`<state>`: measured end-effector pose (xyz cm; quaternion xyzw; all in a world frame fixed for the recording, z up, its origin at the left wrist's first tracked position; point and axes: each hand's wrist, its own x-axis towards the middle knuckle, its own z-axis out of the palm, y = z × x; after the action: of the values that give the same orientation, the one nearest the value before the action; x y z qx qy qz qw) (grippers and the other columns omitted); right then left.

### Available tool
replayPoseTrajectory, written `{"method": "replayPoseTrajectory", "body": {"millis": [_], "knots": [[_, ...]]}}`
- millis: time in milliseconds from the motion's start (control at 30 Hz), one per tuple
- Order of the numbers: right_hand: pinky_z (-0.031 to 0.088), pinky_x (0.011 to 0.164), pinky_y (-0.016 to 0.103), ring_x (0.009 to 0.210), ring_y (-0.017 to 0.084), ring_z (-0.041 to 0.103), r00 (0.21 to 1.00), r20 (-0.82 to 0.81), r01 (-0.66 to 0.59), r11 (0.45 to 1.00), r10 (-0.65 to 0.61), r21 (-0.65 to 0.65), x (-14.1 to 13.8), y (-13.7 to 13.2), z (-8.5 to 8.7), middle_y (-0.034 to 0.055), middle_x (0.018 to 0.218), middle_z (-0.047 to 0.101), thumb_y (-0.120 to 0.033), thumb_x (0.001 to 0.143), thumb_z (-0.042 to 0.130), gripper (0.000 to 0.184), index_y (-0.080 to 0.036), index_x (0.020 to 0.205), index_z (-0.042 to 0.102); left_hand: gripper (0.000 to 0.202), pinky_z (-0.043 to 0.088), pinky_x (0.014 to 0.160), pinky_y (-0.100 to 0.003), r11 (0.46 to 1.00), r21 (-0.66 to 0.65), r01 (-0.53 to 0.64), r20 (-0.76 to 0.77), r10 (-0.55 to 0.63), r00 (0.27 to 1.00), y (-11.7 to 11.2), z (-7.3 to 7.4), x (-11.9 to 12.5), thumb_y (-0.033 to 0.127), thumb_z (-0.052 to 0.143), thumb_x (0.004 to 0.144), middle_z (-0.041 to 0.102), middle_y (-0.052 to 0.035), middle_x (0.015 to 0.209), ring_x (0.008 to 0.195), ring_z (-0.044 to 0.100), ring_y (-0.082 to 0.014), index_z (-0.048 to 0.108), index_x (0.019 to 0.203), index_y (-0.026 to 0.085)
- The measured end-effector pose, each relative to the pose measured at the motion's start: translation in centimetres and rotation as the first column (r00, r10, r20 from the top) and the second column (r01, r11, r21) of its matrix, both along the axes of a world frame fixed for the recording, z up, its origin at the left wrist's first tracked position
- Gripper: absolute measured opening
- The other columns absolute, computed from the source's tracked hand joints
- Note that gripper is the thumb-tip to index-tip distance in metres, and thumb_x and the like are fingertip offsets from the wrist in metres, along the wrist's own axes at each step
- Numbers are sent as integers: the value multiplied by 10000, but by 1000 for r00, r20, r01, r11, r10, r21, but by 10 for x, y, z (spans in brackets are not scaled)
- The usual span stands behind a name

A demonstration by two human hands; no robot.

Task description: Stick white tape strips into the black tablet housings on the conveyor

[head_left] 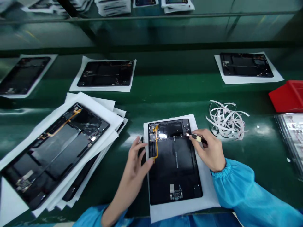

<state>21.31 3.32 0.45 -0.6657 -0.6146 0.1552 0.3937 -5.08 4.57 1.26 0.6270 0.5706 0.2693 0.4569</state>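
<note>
An opened tablet point(176, 164) lies face down on a white sheet point(184, 212) in front of me, its inside parts showing. An orange flex cable point(156, 148) runs along its upper left side. My right hand point(208, 149) is closed around a slim dark tool with a pale yellow part point(198, 138); its tip meets the tablet near the upper right edge. At the left edge, my left hand point(137, 167) has its fingers apart, and the thumb rests by the cable's lower end. Something small and dark shows by its fingertips, too unclear to name.
To the left, a stack of opened tablets point(59, 154) lies between white sheets. Further tablets point(106, 73) sit along the back. A tangle of white strips point(227, 121) lies right of my work, near a red bin point(287, 96) and clear plastic trays point(292, 135).
</note>
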Motion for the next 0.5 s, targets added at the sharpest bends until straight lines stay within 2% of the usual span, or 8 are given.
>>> {"method": "replayPoseTrajectory", "body": {"millis": [67, 133, 200, 233, 267, 333, 433, 500], "knots": [[427, 524, 268, 644, 169, 666, 976, 216, 0, 998, 12, -56, 4, -7, -5, 47, 859, 717, -336, 960, 541, 173, -193, 1011, 623, 448, 503, 1046, -450, 962, -264, -67, 160, 112, 981, -12, 7, -26, 440, 393, 1008, 361, -28, 1580, 1435, 366, -262, 395, 1454, 397], [386, 495, 291, 557, 168, 648, 925, 379, 16, 996, 20, -92, 5, -11, -10, 43, 833, 727, -378, 971, 510, 224, -188, 1006, 622, 456, 508, 1041, -450, 862, -505, 39, 273, 117, 955, -20, 13, -46, 463, 312, 1017, 470, -30, 1513, 1385, 446, -254, 430, 1453, 398], [361, 485, 304, 509, 162, 627, 887, 461, 17, 994, 36, -111, 2, -12, -13, 42, 816, 726, -374, 983, 477, 240, -186, 969, 626, 478, 477, 1070, -453, 764, -633, 121, 338, 133, 932, -20, 17, -53, 507, 289, 1006, 533, -32, 1460, 1357, 482, -257, 525, 1399, 372], [359, 489, 306, 510, 160, 627, 876, 480, 16, 994, 40, -113, 1, -11, -13, 43, 814, 724, -361, 988, 463, 243, -186, 947, 628, 486, 464, 1082, -453, 742, -659, 122, 341, 150, 928, -19, 17, -50, 528, 308, 994, 556, -38, 1438, 1347, 495, -261, 572, 1362, 351], [361, 497, 304, 518, 159, 630, 870, 491, 15, 994, 42, -111, -1, -10, -14, 43, 813, 722, -350, 991, 454, 246, -187, 930, 630, 485, 462, 1083, -453, 746, -659, 98, 325, 165, 931, -16, 17, -45, 545, 347, 977, 584, -49, 1410, 1328, 520, -269, 617, 1315, 324], [367, 508, 300, 530, 157, 635, 866, 498, 10, 995, 43, -103, -2, -9, -14, 41, 798, 716, -336, 996, 443, 254, -187, 915, 632, 459, 477, 1064, -459, 795, -607, 8, 247, 179, 952, -12, 14, -26, 561, 454, 929, 656, -77, 1311, 1259, 585, -284, 664, 1220, 275], [381, 508, 301, 539, 165, 646, 877, 479, -2, 996, 46, -92, -2, -8, -13, 39, 792, 709, -335, 1011, 416, 281, -182, 922, 634, 408, 538, 953, -403, 907, -404, -118, 75, 161, 984, -9, 10, 3, 583, 553, 878, 708, -63, 1096, 1093, 655, -253, 632, 1105, 254], [385, 488, 303, 524, 165, 646, 896, 444, 8, 997, 30, -82, -1, -8, -14, 36, 809, 709, -350, 1022, 392, 303, -183, 947, 635, 399, 559, 801, -332, 958, -250, -142, -14, 144, 990, -5, 9, 14, 618, 529, 887, 674, -26, 919, 901, 662, -204, 576, 1034, 249]]}}
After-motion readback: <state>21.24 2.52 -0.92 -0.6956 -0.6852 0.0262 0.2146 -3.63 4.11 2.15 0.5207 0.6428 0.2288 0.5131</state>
